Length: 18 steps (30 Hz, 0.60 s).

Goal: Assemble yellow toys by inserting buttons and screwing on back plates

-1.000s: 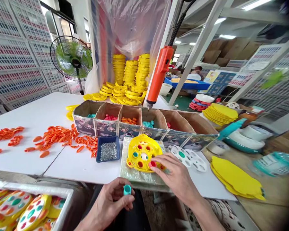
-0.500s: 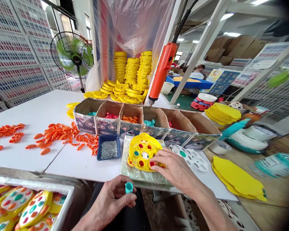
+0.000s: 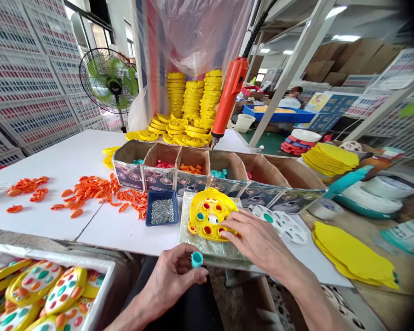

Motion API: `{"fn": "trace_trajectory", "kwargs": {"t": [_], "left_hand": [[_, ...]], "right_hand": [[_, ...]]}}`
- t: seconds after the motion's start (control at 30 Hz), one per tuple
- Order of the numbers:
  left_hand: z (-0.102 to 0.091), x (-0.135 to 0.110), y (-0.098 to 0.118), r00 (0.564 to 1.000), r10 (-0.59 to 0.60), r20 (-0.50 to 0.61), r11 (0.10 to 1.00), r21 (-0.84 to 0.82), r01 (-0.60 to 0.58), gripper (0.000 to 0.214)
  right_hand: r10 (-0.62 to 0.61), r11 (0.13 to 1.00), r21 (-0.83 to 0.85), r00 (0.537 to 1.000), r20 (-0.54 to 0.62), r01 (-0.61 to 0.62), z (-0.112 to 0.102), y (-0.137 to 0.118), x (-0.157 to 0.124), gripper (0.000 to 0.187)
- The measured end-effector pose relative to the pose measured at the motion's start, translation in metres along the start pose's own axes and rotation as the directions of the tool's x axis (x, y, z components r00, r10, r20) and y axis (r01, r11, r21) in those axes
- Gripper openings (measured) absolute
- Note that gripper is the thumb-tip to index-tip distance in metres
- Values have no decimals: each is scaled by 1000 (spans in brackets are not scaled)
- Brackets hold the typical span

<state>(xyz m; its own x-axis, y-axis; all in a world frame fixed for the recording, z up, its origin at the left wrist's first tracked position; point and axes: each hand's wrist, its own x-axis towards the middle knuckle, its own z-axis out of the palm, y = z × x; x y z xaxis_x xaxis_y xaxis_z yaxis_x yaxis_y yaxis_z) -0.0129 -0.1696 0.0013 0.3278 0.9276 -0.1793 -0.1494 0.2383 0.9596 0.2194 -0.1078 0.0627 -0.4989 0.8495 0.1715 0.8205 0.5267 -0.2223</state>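
My left hand [image 3: 174, 276], low in front of my lap, pinches a small teal plastic cup [image 3: 197, 259] with its open end showing. My right hand [image 3: 258, 241] reaches over the yellow plastic shell [image 3: 196, 202]. Its thumb and fingertips are closed at the shell's lower right hole, around a red plastic cup that is mostly hidden. Other holes of the shell hold red cups [image 3: 207, 230] and a teal cup [image 3: 200, 216], with a white round part [image 3: 213, 219] in the middle. Beneath the shell lies a plastic-wrapped pad [image 3: 188, 236].
A divided cardboard bin [image 3: 193, 184] of coloured caps stands behind the shell, below a hanging orange electric screwdriver [image 3: 229, 99]. A blue tray of screws [image 3: 162, 208] and orange parts [image 3: 93, 189] lie left. White perforated plates [image 3: 290, 227] lie right. A crate [image 3: 106, 271] holds finished toys.
The view has shifted slightly, so everything sits a little to the right. My right fingertips now cover more of the red cup at the shell's hole. The left hand still holds the teal cup.
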Motion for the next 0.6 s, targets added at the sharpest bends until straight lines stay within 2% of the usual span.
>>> {"fn": "trace_trajectory", "kwargs": {"t": [0.1,0.17,0.23,0.33,0.43,0.5,0.6], "left_hand": [[2,2,1,998,41,-48,994,103,-36,30],[4,3,2,994,93,-57,973,215,-79,25],[6,2,3,990,135,-35,939,322,-117,21],[9,2,5,989,144,15,902,410,-138,18],[11,2,5,991,121,52,924,358,-132,31],[10,3,3,989,142,51,936,319,-151,41],[8,3,-3,984,173,43,916,360,-177,29]], "right_hand": [[38,976,219,995,-96,-16,2,-17,-10,18],[63,916,400,995,-79,-26,8,-33,-19,19],[64,870,493,994,-88,-13,19,-49,-27,21],[58,859,509,981,-186,46,34,-61,-38,20],[113,854,519,958,-264,42,36,-51,-42,21],[197,890,455,914,-355,-15,30,-35,-38,22],[245,960,244,832,-498,-136,23,-6,-25,20]]}}
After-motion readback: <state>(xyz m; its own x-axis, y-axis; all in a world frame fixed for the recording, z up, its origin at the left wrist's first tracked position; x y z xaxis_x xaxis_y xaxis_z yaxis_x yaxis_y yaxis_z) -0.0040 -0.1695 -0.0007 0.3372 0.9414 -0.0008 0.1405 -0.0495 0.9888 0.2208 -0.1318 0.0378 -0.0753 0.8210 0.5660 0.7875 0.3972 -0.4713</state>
